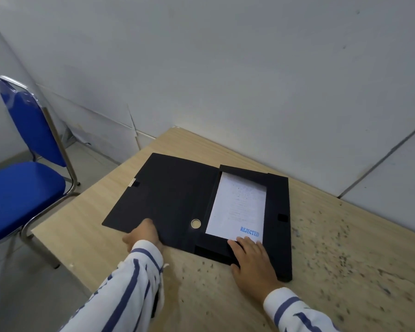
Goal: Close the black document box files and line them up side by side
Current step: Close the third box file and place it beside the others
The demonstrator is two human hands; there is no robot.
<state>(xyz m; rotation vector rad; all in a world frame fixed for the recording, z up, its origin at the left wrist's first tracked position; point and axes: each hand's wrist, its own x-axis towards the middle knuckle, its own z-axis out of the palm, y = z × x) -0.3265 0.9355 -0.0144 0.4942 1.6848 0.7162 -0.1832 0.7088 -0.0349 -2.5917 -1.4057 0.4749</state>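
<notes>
With the left hand [143, 232] gripping the box file's open lid [161, 195] edge and the right hand's [252, 256] fingers [243, 244] spread flat on the bottom flap [216, 245], swinging the lid shut could crease the "REJECTED" sheet [237, 207].

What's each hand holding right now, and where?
The left hand grips the near edge of the box file's open cover; the right hand presses flat on its near flap, gripping nothing.
</notes>
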